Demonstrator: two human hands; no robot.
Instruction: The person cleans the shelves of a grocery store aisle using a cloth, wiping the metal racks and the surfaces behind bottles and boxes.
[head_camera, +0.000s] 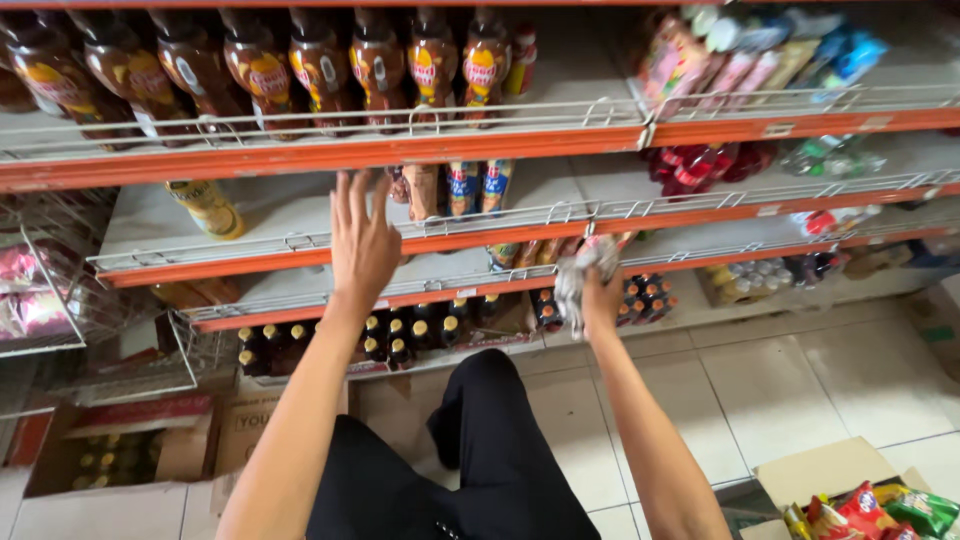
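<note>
A crumpled grey-and-white cloth (578, 278) is being clamped in the fingers of the right hand (600, 300), in front of the orange edge of the lower metal shelf (300, 300); its long axis is running roughly up and down, with the loose end hanging toward the tiled floor (800, 390). The left hand (362, 245) is being held flat and empty with fingers spread apart, pointing up toward the middle white shelf with its wire rail (290, 215). A yellow-labelled bottle lying on its side (207, 207) is being left well to the left of that hand, while upright small cartons (470, 188) are standing just to its right. Dark brown sauce bottles (300, 70) are being lined along the top shelf, and dark bottles with yellow caps (400, 335) are crowding the space below the hands.
</note>
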